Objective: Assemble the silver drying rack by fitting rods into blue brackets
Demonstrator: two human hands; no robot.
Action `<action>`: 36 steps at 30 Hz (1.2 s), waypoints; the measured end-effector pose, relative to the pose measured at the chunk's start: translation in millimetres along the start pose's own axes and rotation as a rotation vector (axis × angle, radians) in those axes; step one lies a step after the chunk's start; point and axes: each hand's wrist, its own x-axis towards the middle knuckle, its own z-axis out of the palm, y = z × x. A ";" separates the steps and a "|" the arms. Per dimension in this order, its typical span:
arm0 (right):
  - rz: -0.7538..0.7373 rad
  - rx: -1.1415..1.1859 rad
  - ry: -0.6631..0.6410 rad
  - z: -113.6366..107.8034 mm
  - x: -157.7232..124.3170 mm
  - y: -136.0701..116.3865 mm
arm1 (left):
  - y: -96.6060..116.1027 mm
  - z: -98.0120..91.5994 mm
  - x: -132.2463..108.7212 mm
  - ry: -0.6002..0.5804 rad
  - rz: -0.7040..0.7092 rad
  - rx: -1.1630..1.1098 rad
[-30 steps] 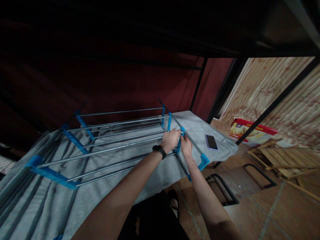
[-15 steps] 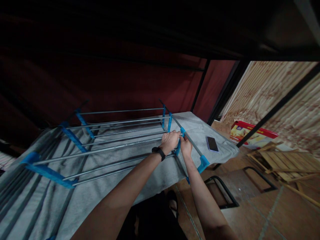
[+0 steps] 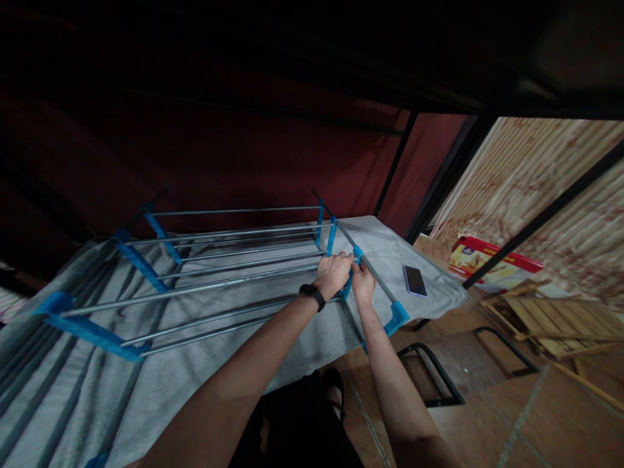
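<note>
A rack of grey metal tubes with blue plastic connectors lies across a grey cloth (image 3: 287, 351); it looks like a shoe rack (image 3: 205, 286). At its right end, my left hand (image 3: 335, 273), with a black band on the wrist, is closed over the end of a tube where it meets a blue connector (image 3: 358, 252). Close beside it, my right hand (image 3: 363, 283) grips the same joint, thumb and fingers bent against the blue plastic. My fingers hide most of that joint. Another blue corner connector (image 3: 398, 317) sits at the near end of the side tube.
A phone (image 3: 415, 281) lies on the cloth right of the rack. Loose tubes (image 3: 53, 364) lie at the left. On the floor to the right are a red and yellow box (image 3: 497, 263), a folded wooden piece (image 3: 560, 318) and black metal frames (image 3: 433, 370). A dark beam (image 3: 244, 107) runs behind.
My view has shifted slightly, and the rack's left end appears a little higher and further left. Both hands stay at the same joint with nearly the same grip.
</note>
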 end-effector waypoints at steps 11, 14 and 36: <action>0.019 -0.070 0.008 3.9 -3.2 1.4 | 0.4 4.2 -0.4 0.023 0.031 0.128; 0.011 -0.074 0.019 5.4 -4.2 2.8 | 0.4 2.8 -0.1 0.003 0.030 0.124; -0.028 -0.125 0.074 14.6 -8.5 6.4 | -1.6 13.5 4.2 0.046 0.012 0.079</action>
